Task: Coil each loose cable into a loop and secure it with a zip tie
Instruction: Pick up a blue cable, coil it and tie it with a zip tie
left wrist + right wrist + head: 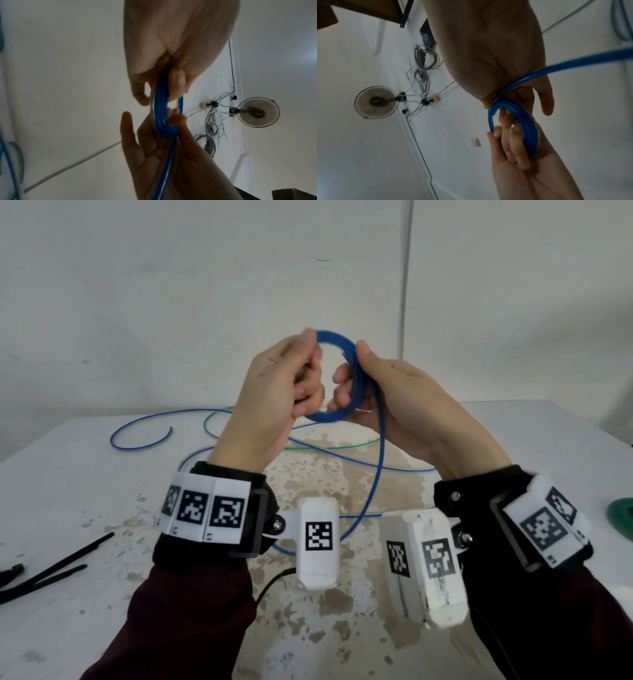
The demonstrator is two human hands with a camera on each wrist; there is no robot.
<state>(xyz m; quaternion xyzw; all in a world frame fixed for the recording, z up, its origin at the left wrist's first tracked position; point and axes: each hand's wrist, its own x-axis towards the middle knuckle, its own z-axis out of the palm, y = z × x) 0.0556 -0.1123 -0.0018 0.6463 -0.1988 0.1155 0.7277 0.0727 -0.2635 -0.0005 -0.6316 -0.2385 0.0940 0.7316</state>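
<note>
I hold a blue cable coil (358,378) of several turns in the air above the table, between both hands. My left hand (294,378) grips its left side with fingers curled through the loop. My right hand (394,392) holds the right side, thumb on top, fingers behind. The cable's loose tail (379,460) drops from the right hand to the table. In the left wrist view the coil (160,112) appears edge-on between my left hand (171,54) and right hand (159,155). The right wrist view shows the coil (528,129) pinched by my right hand (496,60) and left hand (513,155).
More loose blue cable (144,444) and a thin green cable (214,419) lie on the white table (68,501) beyond my hands. Black zip ties (58,565) lie at the front left. A green coil (621,518) sits at the right edge.
</note>
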